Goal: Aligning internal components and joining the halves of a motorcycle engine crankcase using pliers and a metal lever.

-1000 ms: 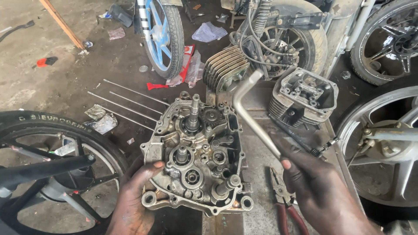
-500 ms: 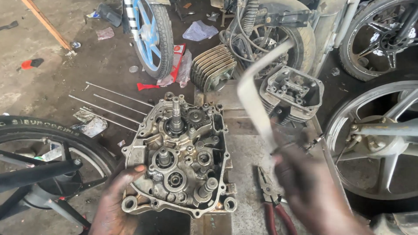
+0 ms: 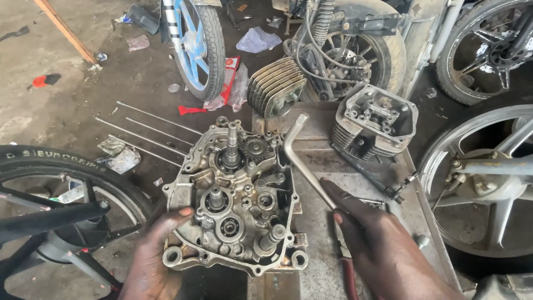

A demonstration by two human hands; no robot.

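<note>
My left hand (image 3: 158,255) grips the engine crankcase (image 3: 233,200) at seven o'clock; my right hand (image 3: 383,250) clasps the bent L-shaped wrench (image 3: 302,158).

Engine case (image 3: 233,205) — grimy silver-grey; bent wrench (image 3: 302,153) pale steel; wheel rim (image 3: 189,33) blue — rag (image 3: 45,80) red.

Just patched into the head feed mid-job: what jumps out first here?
An open engine case full of gears and shafts sits in the centre, its lower left edge gripped by the left hand. The right hand holds a bent metal lever that leans against the case's right side. Behind them lie a finned cylinder and a cylinder head, with wheels all around.
</note>
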